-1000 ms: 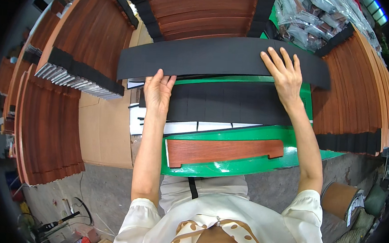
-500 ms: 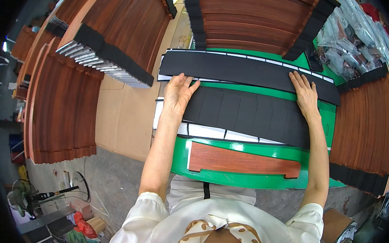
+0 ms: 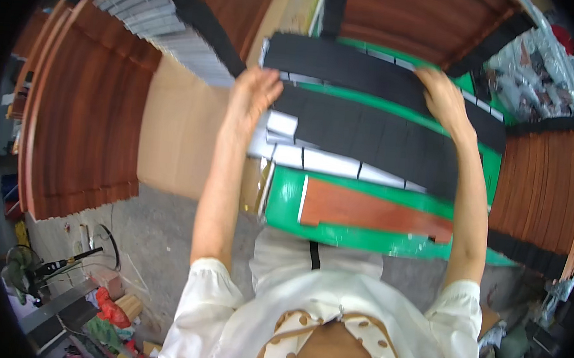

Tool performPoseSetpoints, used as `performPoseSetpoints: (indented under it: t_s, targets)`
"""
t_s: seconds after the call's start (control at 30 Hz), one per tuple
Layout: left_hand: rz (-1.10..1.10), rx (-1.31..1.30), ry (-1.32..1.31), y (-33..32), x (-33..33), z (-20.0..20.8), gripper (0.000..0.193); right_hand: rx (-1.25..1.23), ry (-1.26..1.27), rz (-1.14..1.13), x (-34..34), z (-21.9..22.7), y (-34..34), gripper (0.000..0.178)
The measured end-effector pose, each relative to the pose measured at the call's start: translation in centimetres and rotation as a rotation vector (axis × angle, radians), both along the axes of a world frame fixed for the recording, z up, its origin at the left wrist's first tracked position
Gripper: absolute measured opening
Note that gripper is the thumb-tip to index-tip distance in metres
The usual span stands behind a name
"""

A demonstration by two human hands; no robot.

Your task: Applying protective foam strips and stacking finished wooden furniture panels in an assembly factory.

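Observation:
My left hand point(image 3: 254, 95), smeared by motion, is at the left ends of the two black strip rows, its fingertips close to the far one. My right hand point(image 3: 447, 102) reaches over the far black strip point(image 3: 348, 67), fingers stretched across it and bent toward its far edge. The far strip lies over white-backed pieces whose edges show beneath. Nearer me, a row of overlapping black strips point(image 3: 364, 128) fans out, with white sections point(image 3: 331, 162) along its near edge. A reddish-brown wooden board point(image 3: 374, 210) with a notched near edge lies closest to me.
The green tabletop point(image 3: 290, 226) carries these things. Stacked brown boards stand at the left point(image 3: 95, 119), the back point(image 3: 424, 22) and the right point(image 3: 542, 190). Cardboard point(image 3: 177, 128) lies left of the table. Clear plastic-wrapped parts point(image 3: 534, 76) are at the back right.
The view has shifted, and the boards at the left look nearer. My left hand has lifted and blurred; my right fingers have gone from lying spread to bending over the far strip.

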State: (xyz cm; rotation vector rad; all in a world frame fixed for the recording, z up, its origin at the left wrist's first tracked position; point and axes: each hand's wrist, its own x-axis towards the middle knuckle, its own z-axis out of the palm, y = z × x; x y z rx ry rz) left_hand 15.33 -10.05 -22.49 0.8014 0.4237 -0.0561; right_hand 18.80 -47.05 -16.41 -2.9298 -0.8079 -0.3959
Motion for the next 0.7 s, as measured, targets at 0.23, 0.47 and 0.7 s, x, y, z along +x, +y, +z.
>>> performPoseSetpoints:
  t_s: [0.23,0.47,0.7]
  targets:
    - [0.040,0.312,0.015,-0.4,-0.9,1.7,0.036,0.192,0.209,0.163,-1.3,-0.4,15.1,0.036]
    - [-0.395,1.272,-0.471,-1.2,-14.0,4.6,0.037,0.355,0.195,0.220,-7.6,0.2,12.4,0.027]
    - [-0.704,1.535,-0.890,-3.7,-20.3,2.6,0.057,0.378,0.557,0.212,-18.8,0.7,6.4,0.032]
